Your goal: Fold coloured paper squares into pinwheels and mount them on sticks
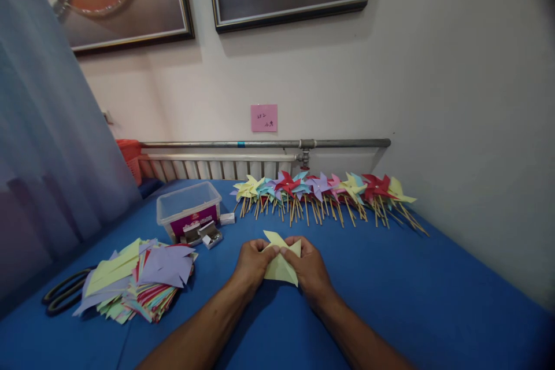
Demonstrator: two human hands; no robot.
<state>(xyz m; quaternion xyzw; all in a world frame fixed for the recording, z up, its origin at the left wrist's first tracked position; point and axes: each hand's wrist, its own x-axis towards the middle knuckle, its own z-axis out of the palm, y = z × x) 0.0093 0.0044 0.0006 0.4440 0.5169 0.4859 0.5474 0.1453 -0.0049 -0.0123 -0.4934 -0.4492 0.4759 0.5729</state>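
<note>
Both hands are meeting at the middle of the blue cloth-covered table (pixel 390 277), working on a pale yellow sheet of cut paper (pixel 280 266). The left hand (pixel 254 263) is pinching the paper's left edge, its grip pressed together on the sheet with thumb on top; the right hand (pixel 309 269) is doing likewise on the right side, its fingers closed over the paper's upper right corner. The sheet is lying between the two hands, one pointed flap sticking up above the knuckles and another pointing down toward the wrists (whether it is resting on the table or being held just above it cannot be told).

To the left, a loose stack of coloured paper sheets (pixel 139 277) in yellow, lilac, red and green is lying on the table, with black-handled scissors (pixel 65 292) just beside it. Behind the stack a clear plastic box with a lid (pixel 188 205) is standing, small silvery boxes (pixel 206 234) touching its front. Along the far edge, a row of finished paper pinwheels on wooden sticks (pixel 321 193) is lying near a white radiator (pixel 217 167). A pink note (pixel 264 118) is sticking to the wall above.
</note>
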